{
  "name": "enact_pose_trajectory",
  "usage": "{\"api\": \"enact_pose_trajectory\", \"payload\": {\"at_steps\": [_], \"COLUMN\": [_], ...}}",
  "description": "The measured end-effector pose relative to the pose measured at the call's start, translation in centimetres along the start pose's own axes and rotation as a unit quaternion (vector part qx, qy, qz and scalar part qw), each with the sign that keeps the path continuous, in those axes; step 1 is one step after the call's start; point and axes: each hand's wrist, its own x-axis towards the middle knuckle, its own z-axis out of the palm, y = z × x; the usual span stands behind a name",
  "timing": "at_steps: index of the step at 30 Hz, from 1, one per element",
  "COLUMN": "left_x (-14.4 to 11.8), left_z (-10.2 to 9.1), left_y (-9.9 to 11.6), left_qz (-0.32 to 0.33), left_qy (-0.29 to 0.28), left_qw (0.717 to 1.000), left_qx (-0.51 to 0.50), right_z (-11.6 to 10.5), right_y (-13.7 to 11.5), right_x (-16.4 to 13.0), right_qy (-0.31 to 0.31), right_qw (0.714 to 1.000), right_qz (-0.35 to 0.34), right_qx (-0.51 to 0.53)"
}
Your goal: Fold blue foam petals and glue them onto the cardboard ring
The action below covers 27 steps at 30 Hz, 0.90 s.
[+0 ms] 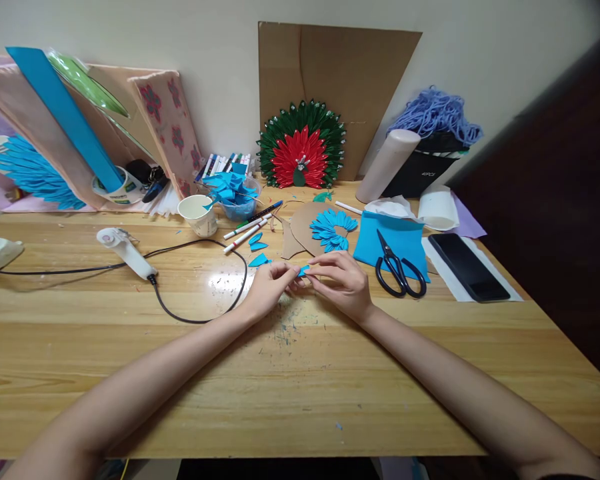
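Note:
My left hand (270, 288) and my right hand (344, 283) meet over the middle of the wooden table (300, 393). Between their fingertips they pinch one small blue paper piece (304, 270). Just beyond the hands lies a brown cardboard shape (300, 232) with a fan of blue paper petals (333, 230) stuck on it. Two loose blue petals (257, 248) lie to the left of it.
A white glue gun (126, 252) with a black cord lies at the left. Black scissors (397, 270) rest on a blue sheet (387, 241). A phone (467, 267) lies at the right. A paper cup (197, 213), markers (247, 230), a bowl of blue petals (235, 193) and a red-green peacock fan (301, 147) stand behind.

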Motion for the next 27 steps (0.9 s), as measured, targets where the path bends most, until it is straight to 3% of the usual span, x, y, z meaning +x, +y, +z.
{"api": "enact_pose_trajectory", "payload": {"at_steps": [6, 12, 19, 27], "left_x": [0.0, 0.0, -0.3, -0.5], "left_z": [0.1, 0.2, 0.3, 0.4], "left_y": [-0.1, -0.1, -0.1, -0.2], "left_qz": [-0.008, -0.014, -0.011, 0.002], "left_qy": [0.024, 0.039, 0.042, 0.026], "left_qw": [1.000, 0.999, 0.999, 0.998], "left_qx": [-0.004, -0.013, 0.017, 0.059], "right_z": [0.0, 0.3, 1.0, 1.2], "right_y": [0.0, 0.2, 0.8, 1.1], "right_x": [0.0, 0.1, -0.1, -0.1], "right_qy": [-0.004, -0.030, -0.045, -0.032], "right_qw": [1.000, 0.990, 0.934, 0.910], "right_qz": [0.015, 0.102, 0.234, 0.265], "right_qx": [0.008, 0.090, 0.265, 0.317]}}
